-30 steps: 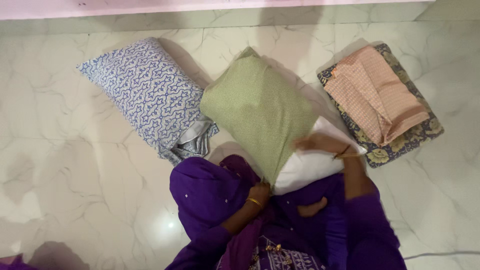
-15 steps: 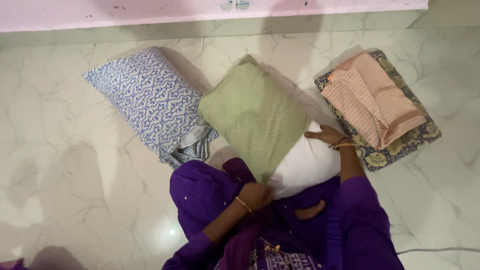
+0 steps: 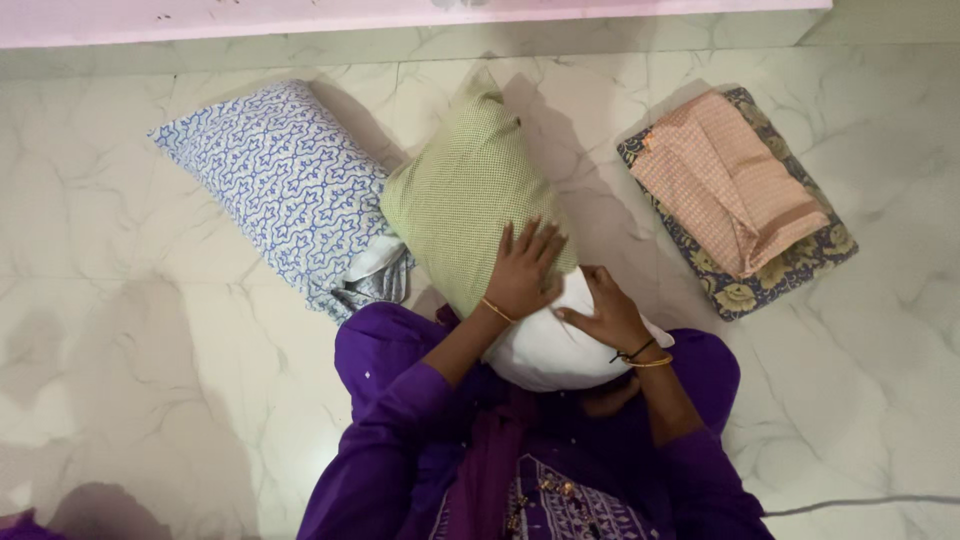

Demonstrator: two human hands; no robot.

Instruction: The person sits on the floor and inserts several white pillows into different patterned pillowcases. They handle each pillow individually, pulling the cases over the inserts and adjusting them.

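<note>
A person in purple clothes sits on a white marble floor (image 3: 150, 330) with a white pillow (image 3: 545, 345) propped in the lap, its far end leaning away toward the pink wall base (image 3: 300, 15) at the floor's far edge. A green checked pillowcase (image 3: 455, 195) covers the far part of the pillow, and the near end of the pillow shows bare and white below the case's hem.

The left hand (image 3: 523, 272) lies flat on the pillowcase near its hem, the fingers (image 3: 540, 240) spread open and pressed on the cloth, gripping nothing; a thin gold bangle sits at that wrist. The right hand (image 3: 603, 310) rests on the bare white pillow just beside the hem, its fingers loosely curled against the pillow's surface, with the thumb reaching toward the left hand; whether they pinch any cloth cannot be told. A dark thread band and a gold bangle ring the right wrist.

To the left, touching the green case along its side, lies a second pillow in a blue and white patterned pillowcase (image 3: 275, 180), with grey cloth bunched at its open near end. To the right, well apart from the hands, a stack of folded cloths lies on the floor: a peach dotted cloth (image 3: 725, 180) on top of a dark floral cloth (image 3: 790, 270).
</note>
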